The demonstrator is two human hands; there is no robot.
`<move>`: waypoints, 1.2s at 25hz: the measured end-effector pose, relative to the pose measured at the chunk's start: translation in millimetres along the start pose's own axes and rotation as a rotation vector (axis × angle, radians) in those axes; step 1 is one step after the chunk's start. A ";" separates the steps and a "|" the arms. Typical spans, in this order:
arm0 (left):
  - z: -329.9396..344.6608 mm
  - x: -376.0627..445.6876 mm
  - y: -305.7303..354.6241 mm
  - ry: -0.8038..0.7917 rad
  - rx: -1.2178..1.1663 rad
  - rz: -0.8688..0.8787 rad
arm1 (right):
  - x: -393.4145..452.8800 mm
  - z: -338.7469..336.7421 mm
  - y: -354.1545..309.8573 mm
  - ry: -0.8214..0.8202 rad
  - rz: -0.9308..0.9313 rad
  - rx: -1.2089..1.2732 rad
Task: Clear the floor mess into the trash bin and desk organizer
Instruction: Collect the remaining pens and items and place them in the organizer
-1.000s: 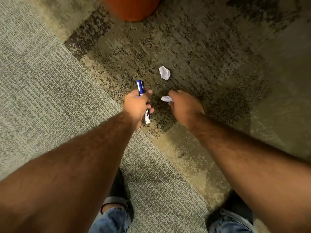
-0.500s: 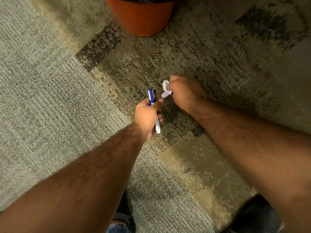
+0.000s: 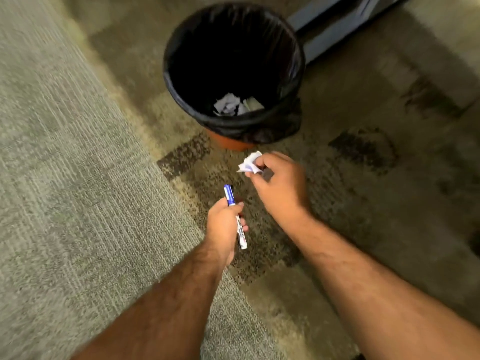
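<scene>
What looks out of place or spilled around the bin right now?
Nothing stands out. The trash bin stands upright, its black liner folded over the rim, with crumpled paper inside. The right hand holds a paper wad; the left hand holds a marker. No loose mess shows on the carpet.

Office: carpet tiles [image 3: 78,178], lined bin [image 3: 296,74].

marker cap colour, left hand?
Blue cap on a white barrel with printed lettering, held in the left hand. Head view, the only one.
</scene>
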State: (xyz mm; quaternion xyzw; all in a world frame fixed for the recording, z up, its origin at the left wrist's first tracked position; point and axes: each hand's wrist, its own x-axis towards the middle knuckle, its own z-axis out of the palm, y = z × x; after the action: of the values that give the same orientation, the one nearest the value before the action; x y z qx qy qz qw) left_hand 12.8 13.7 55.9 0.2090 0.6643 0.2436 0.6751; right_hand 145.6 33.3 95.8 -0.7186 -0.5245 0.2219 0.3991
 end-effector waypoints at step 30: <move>83.3 -438.3 407.8 -0.477 -0.409 0.387 | 38.6 -395.6 -453.6 -0.009 0.296 0.018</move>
State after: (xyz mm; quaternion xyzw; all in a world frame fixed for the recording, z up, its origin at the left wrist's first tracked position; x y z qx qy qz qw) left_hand 75.6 75.2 653.9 0.2423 0.3738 0.4391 0.7803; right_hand 189.4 -6.0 696.0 -0.7835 -0.4126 0.2862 0.3661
